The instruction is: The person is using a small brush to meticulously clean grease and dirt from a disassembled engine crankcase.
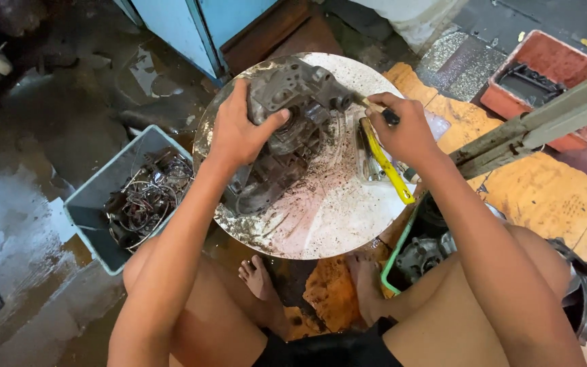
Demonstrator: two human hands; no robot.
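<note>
- Left hand is gripping the grey engine part from the top-left, fingers curled over its edge, thumb pressing on the face; holding it tilted on the round metal tray.
- Right hand is clenching a small brush, tip touching the part's right end near a round opening.
- Part is sitting in the tray's upper half, w/ dark grit spattered across the tray below it.
- Judgement: scrubbing is in hand, so short strokes w/ the brush tip into the recesses should be working best, w/ the left hand keeping the part braced so it isn't sliding on the wet tray.
- Yellow-handled tool is lying just under the right hand, near the wrist; worth keeping the wrist off it.
- Grey bin of wires and bits is sitting left of the tray, green-rimmed tub w/ more parts by the right knee.
</note>
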